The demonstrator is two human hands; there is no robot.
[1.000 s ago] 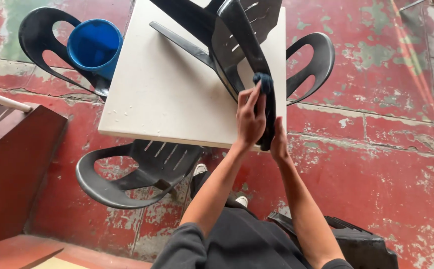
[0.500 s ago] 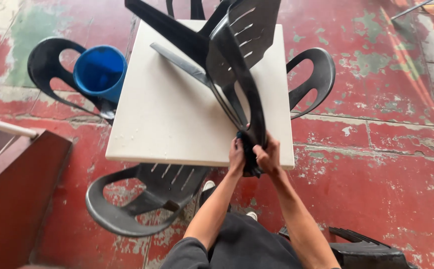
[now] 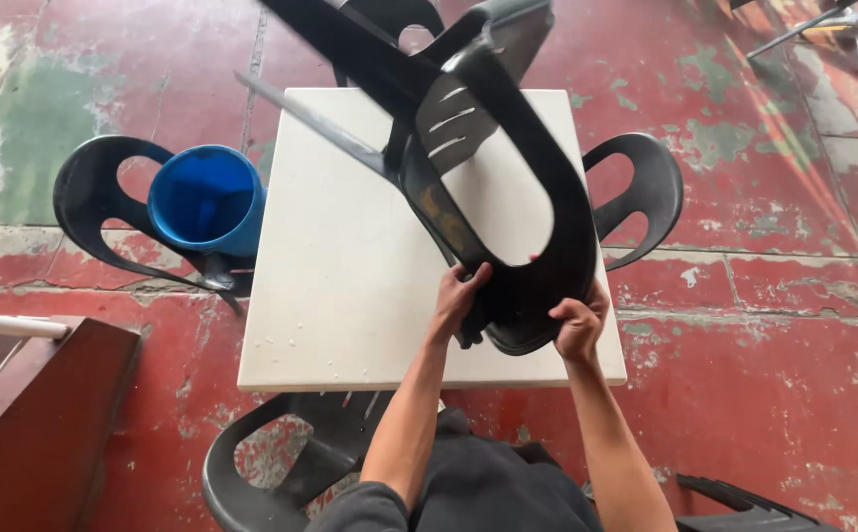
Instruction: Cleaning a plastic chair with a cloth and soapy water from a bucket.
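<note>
Chair in hand: we see a black plastic chair (image 3: 488, 187) held above the white square table (image 3: 350, 296), tipped over so that its curved back rim points down toward us and its legs run up and away past the top edge of the view.
Left hand: our left hand (image 3: 458, 300) is wrapped round the chair's lower rim on its left side, fingers curled over the edge.
Right hand: our right hand (image 3: 579, 327) grips the same rim on the right, closed on the plastic from below.
Contact with table: the rim hangs over the near right part of the tabletop — whether it touches the surface or floats just above it we cannot tell from this angle.
Done, as it looks: the chair is off the floor, inverted, and over the table.
Left, as we judge: it does not yet rest there on its own; both hands bear it.
Around: a blue bucket (image 3: 207, 202) sits on the seat of the chair at left (image 3: 94, 212), another black chair (image 3: 646, 192) stands at the right, and one more (image 3: 281, 473) is tucked under the near edge — all on a worn red floor (image 3: 774, 394).
</note>
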